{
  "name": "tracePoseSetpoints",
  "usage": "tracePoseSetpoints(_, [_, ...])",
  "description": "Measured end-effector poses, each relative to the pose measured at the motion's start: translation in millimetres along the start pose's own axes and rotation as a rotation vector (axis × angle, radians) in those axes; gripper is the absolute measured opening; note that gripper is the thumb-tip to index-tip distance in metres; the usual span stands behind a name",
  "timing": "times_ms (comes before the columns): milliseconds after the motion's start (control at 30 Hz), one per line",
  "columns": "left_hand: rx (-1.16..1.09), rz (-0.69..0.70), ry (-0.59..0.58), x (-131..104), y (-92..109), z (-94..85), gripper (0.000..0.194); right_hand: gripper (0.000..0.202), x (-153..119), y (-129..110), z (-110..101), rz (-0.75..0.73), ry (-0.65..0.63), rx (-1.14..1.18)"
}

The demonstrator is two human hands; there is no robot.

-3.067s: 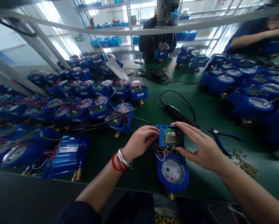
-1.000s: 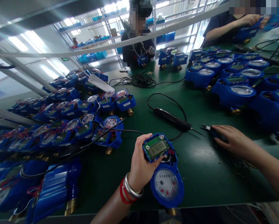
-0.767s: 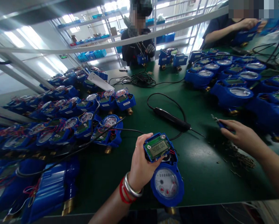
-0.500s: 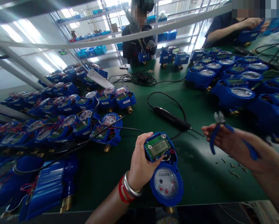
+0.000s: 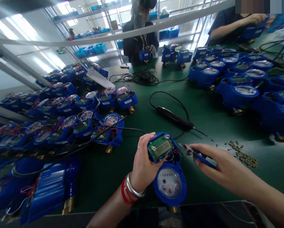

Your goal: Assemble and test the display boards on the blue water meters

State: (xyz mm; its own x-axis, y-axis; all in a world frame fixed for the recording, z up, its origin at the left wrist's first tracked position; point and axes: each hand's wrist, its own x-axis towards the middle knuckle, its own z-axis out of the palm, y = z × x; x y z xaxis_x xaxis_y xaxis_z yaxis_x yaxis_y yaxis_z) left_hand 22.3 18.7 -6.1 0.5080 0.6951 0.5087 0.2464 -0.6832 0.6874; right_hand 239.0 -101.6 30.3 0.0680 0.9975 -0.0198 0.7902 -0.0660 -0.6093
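Observation:
Near the table's front edge, my left hand point(image 5: 144, 167) grips the upper housing of a blue water meter point(image 5: 184, 186), fingers on its left side and thumb at the front. A green circuit board with a lit-digit display point(image 5: 162, 150) faces up there, and red and yellow wires come out at its right. Below it shows the round dial point(image 5: 168, 182). My right hand point(image 5: 218, 161) is closed around blue-handled cutting pliers point(image 5: 203, 159). Their metal jaws point left, close to the wires but apart from the meter as far as I can see.
A black electric screwdriver point(image 5: 172, 117) with a looped cable lies behind the meter. Small screws point(image 5: 247, 159) are heaped beyond my right hand. Rows of blue meters point(image 5: 106, 128) stand left, more point(image 5: 237, 90) right. Two co-workers, one a person in dark clothes point(image 5: 130, 41), work across the table.
My right hand has swung left and turned over, bringing the pliers from the right side to beside the meter's wires. The screw heap is now uncovered. My left hand keeps its hold.

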Motion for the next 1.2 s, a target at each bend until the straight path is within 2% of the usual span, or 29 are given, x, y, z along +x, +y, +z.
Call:
tracePoseSetpoints(233, [0.009, 0.007, -0.004, -0.1, 0.1, -0.3, 0.073, 0.036, -0.7, -3.8, -3.6, -0.003, -0.012, -0.093])
tracePoseSetpoints(600, [0.015, 0.027, -0.015, 1.8, 2.0, -1.6, 0.071, 0.037, 0.3, -7.1, -7.4, -0.029, 0.018, -0.113])
tracePoseSetpoints(1200, [0.030, 0.028, -0.004, 1.7, 3.5, -1.4, 0.069, 0.040, -7.9, -9.0, 2.3, -0.008, 0.107, -0.189])
